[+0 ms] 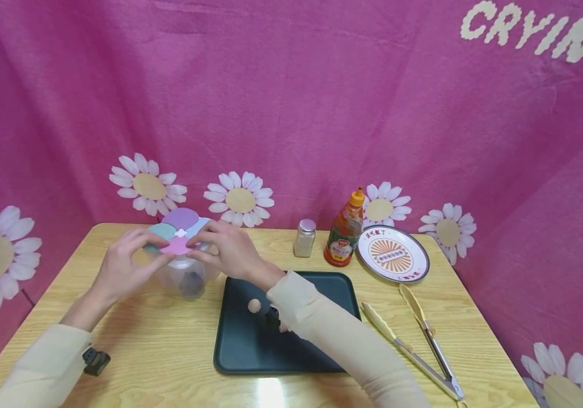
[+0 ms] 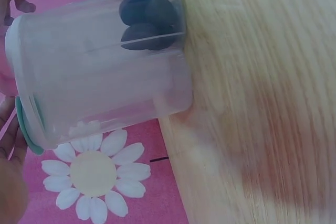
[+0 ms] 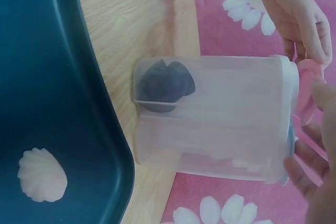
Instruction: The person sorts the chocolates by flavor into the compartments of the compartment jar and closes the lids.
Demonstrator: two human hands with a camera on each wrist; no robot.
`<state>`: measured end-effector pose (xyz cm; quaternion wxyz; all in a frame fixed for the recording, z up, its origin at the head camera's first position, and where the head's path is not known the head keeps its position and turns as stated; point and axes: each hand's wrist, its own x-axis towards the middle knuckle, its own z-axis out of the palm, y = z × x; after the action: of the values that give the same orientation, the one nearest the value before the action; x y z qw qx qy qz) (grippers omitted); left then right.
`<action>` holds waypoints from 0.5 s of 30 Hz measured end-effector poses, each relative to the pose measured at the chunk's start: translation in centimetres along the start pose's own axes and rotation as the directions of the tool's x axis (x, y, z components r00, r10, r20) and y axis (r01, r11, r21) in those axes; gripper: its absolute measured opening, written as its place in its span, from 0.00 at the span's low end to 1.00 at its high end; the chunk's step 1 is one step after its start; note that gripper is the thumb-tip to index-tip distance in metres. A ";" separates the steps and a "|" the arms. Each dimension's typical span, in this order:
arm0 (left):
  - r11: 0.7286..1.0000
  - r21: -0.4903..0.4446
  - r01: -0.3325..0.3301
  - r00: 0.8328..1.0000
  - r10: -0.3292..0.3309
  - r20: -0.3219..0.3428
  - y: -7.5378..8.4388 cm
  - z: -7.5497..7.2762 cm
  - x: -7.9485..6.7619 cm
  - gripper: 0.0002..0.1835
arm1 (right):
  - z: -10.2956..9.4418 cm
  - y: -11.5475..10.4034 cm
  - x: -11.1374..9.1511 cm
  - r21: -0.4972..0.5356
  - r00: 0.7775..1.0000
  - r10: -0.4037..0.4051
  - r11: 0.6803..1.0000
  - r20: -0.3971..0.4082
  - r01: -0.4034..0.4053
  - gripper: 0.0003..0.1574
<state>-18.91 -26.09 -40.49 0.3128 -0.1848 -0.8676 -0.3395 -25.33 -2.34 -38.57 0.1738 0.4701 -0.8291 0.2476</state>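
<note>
A clear divided container (image 1: 171,279) stands on the table at the left, with dark rounded pieces (image 2: 149,22) at the bottom of one compartment. Its flower-shaped lid has purple, green, blue and pink petals around a white centre. My left hand (image 1: 124,262) pinches one side of the pink petal (image 1: 176,246) between thumb and fingers. From the opposite side, my right hand (image 1: 234,249) grips the same petal with its thumb and index finger. The right wrist view shows this pink petal (image 3: 307,90) standing out from the lid, with other right fingers near the blue petal (image 3: 291,140).
Right of the container lies a dark tray (image 1: 235,348) holding a pale shell-shaped piece (image 1: 254,306), under my right forearm. Behind it stand a shaker jar (image 1: 304,239) and a red sauce bottle (image 1: 342,235). A patterned plate (image 1: 393,254) and metal tongs (image 1: 424,351) lie farther right.
</note>
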 end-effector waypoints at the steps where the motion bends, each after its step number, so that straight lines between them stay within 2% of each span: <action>1: 1.000 0.014 -0.001 1.000 0.000 0.012 0.0 0.0 -0.1 0.16 | 0.0 0.0 -0.1 -0.007 1.000 -0.003 1.000 0.009 0.003 0.15; 5: 0.999 0.030 -0.012 0.999 0.011 0.035 -0.1 0.0 -0.4 0.15 | 0.2 0.0 -0.4 -0.024 0.999 -0.004 1.000 0.038 0.005 0.15; 15: 0.998 0.008 -0.055 0.998 0.055 -0.006 -0.4 0.5 -0.7 0.15 | 0.4 -0.2 -0.3 -0.025 0.999 0.019 1.000 0.041 -0.018 0.16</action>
<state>-18.84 -26.11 -41.44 0.3254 -0.2065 -0.8626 -0.3277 -24.99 -2.43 -39.00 0.1603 0.4654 -0.8398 0.2290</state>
